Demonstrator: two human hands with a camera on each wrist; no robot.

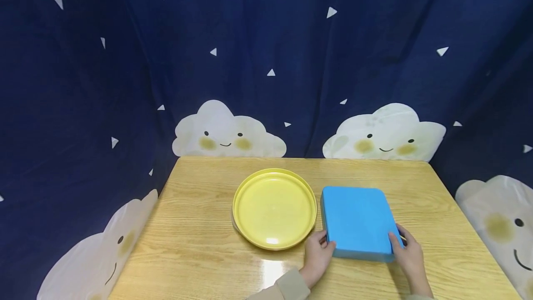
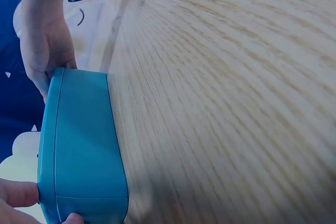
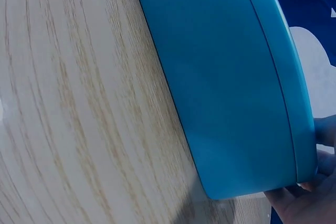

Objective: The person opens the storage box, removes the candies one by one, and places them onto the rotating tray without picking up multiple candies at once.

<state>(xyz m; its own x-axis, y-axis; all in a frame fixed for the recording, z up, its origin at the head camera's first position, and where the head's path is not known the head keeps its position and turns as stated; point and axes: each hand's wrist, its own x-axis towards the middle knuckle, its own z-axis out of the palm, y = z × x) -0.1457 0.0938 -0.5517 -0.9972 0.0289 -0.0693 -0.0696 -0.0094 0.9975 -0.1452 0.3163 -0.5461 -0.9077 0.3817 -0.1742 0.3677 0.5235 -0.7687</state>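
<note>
A rounded-corner blue box (image 1: 358,221) lies flat on the wooden table, its smooth lid facing up. In the left wrist view, a thin seam runs along the side of the box (image 2: 84,140), between lid and body. My left hand (image 1: 317,254) holds its near left corner, thumb at the top edge and fingers against the left side. At the near right corner my right hand (image 1: 408,257) grips it, thumb on the lid's edge and fingers around the right side. The right wrist view shows the right fingers (image 3: 310,200) at the box's corner, partly hidden.
Left of the box sits a round yellow plate-like piece (image 1: 272,207) with a raised rim, close to my left hand. The wooden table (image 1: 195,226) ends at a dark blue curtain (image 1: 250,59) with white clouds and triangles, which hangs behind and along both sides.
</note>
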